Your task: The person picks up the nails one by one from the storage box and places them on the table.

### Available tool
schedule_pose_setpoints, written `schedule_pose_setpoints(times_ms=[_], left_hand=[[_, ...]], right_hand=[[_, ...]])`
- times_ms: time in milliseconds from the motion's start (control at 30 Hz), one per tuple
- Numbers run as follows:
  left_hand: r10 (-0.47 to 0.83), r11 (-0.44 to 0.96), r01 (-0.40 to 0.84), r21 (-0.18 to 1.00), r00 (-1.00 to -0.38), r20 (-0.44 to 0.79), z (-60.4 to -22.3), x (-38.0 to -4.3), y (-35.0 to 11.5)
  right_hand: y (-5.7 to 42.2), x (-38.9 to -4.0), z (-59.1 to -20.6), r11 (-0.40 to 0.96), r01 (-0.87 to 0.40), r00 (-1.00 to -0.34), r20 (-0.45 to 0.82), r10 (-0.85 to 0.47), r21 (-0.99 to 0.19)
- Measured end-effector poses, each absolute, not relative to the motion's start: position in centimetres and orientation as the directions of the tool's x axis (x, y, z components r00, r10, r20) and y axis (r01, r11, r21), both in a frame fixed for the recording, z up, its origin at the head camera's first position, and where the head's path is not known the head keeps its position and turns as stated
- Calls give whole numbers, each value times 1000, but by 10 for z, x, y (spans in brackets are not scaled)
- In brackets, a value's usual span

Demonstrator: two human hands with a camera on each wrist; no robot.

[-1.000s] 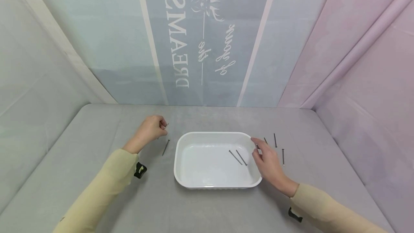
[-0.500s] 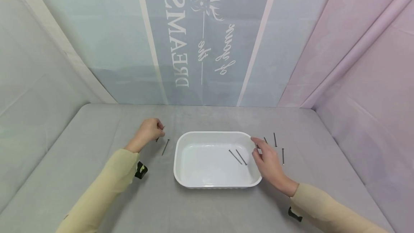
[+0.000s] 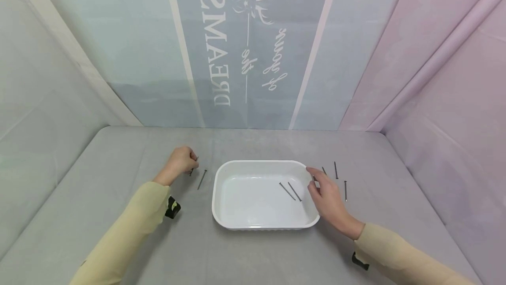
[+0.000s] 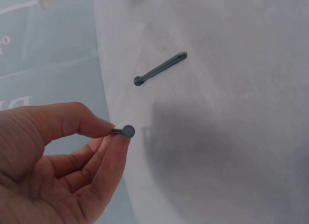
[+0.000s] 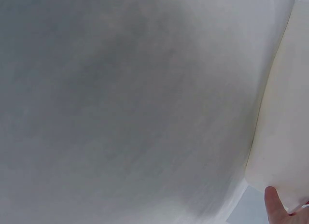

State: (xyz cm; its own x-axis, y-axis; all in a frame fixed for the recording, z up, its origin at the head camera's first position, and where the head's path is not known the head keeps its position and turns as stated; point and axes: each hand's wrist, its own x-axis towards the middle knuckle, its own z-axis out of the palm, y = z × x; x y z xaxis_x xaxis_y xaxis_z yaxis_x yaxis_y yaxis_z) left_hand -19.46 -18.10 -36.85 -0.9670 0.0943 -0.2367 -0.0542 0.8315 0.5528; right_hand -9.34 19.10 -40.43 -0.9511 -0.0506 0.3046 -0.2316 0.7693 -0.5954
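Observation:
My left hand pinches a nail between thumb and fingertips above the table, left of the white baking dish. In the left wrist view the nail's round head points toward the camera. A loose nail lies on the cloth near that hand. My right hand holds the dish's right rim, with the forefinger reaching to the far corner. A short dark piece shows between its thumb and forefinger. Inside the dish, toward the right, lie two nails.
Right of the dish are three more nails, one farther back, one nearer and one partly behind the right hand. A grey cloth covers the table. Printed fabric rises along its far edge.
My left hand has moved slightly left and lower in the head view, with the nail still pinched. The right hand and the dish have stayed in place.

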Motion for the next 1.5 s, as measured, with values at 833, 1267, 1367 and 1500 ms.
schedule_pose_setpoints(times_ms=[833,1267,1367,1500], left_hand=[[51,849,-95,520,-964,-261,-385,-198,-189],[60,863,-93,497,-957,-284,-382,-200,-187],[82,874,-77,480,-950,-301,-378,-200,-186],[109,886,-53,461,-942,-318,-371,-201,-184]], right_hand=[[191,-92,-403,765,-254,-943,329,-59,-592],[190,-92,-404,760,-255,-942,330,-56,-598],[190,-92,-404,768,-249,-943,327,-55,-590],[190,-91,-405,771,-246,-944,326,-53,-588]])
